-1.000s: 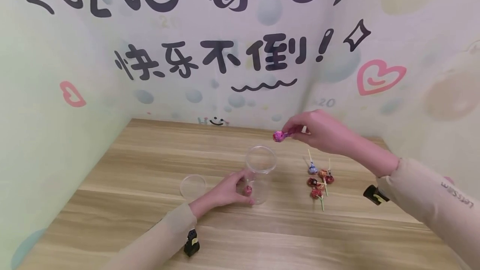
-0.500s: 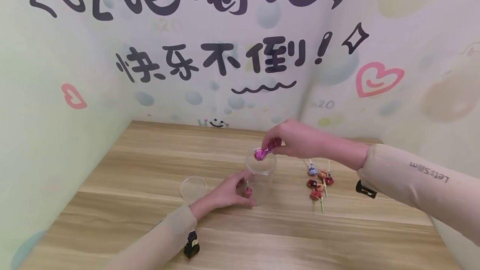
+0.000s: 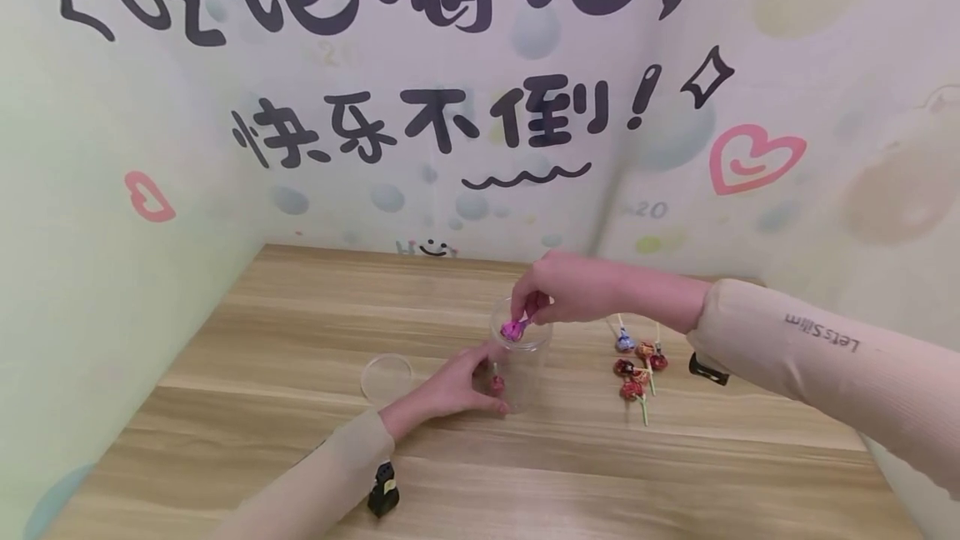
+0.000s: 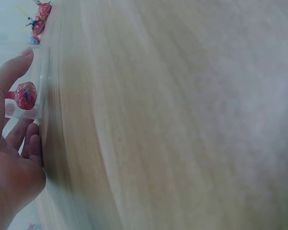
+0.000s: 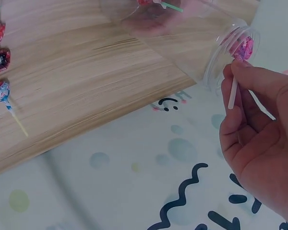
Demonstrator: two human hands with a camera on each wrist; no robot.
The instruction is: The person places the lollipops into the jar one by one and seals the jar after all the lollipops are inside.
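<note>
A tall clear plastic jar (image 3: 528, 377) stands upright on the wooden table. My left hand (image 3: 453, 382) grips its lower side, thumb towards the front and fingers behind. Inside the jar, low down, sits a red-wrapped lollipop (image 4: 26, 96). My right hand (image 3: 573, 286) is over the jar's mouth and pinches a pink-and-purple lollipop (image 5: 242, 48) by its stick, just under the wrapper. That lollipop's head points into the round opening, at about rim level. In the right wrist view, the white stick's end shows below the fingertips.
Several lollipops lie in a loose group right of the jar, among them a blue one (image 3: 625, 342) and a red one (image 3: 632, 391). A round clear lid (image 3: 386, 379) lies left of the jar, near the left forearm. A printed wall (image 3: 360, 207) rises behind the table.
My right hand has moved left and down, bringing the pink lollipop from the right of the jar to its mouth. The left hand has stayed on the jar.
</note>
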